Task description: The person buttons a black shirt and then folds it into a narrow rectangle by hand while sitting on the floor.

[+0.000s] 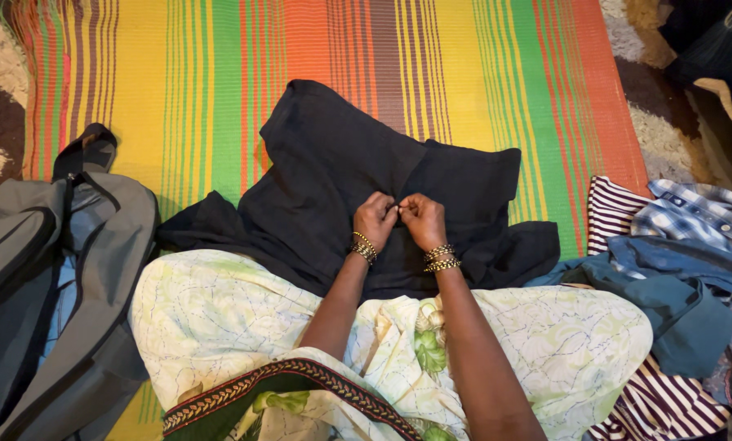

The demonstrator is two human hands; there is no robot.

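Note:
A black garment [333, 171] lies spread on a striped mat [186, 73] in front of my knees. My left hand [375, 218] and my right hand [422, 219] meet at its middle, knuckles almost touching. Both pinch a small fold of the black cloth between fingers and thumb. Gold bangles circle each wrist. My lap is covered by a pale green printed cloth [219, 318] with a dark patterned border.
A grey backpack [47, 278] lies at my left on the mat's edge. A pile of clothes sits at my right: a striped piece [619, 212], a blue checked shirt [692, 216] and a teal garment [668, 302]. Shaggy rug borders the mat.

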